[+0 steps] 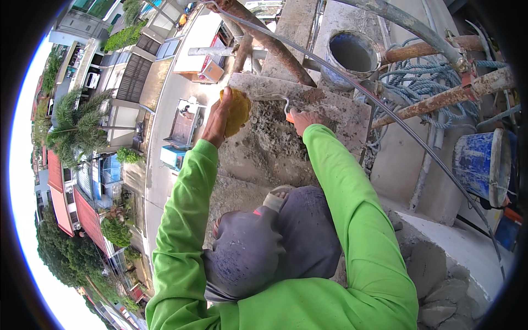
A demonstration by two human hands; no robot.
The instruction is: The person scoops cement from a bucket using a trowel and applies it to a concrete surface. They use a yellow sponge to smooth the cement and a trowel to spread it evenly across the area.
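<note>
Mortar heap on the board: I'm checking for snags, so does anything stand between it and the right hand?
Nothing visible does, apart from the orange-handled trowel in the right hand. That hand is at the right edge of the mortar heap; the long metal rod passes farther right.

The right hand (309,120) hides most of the orange handle (290,117); the lower edge cuts off the green shirt (324,308).

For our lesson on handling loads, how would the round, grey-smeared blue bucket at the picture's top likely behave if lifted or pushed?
The blue bucket may be heavy for its size, since grey contents show inside. If those are wet, as their smooth look suggests, a quick push could slosh them.
</note>
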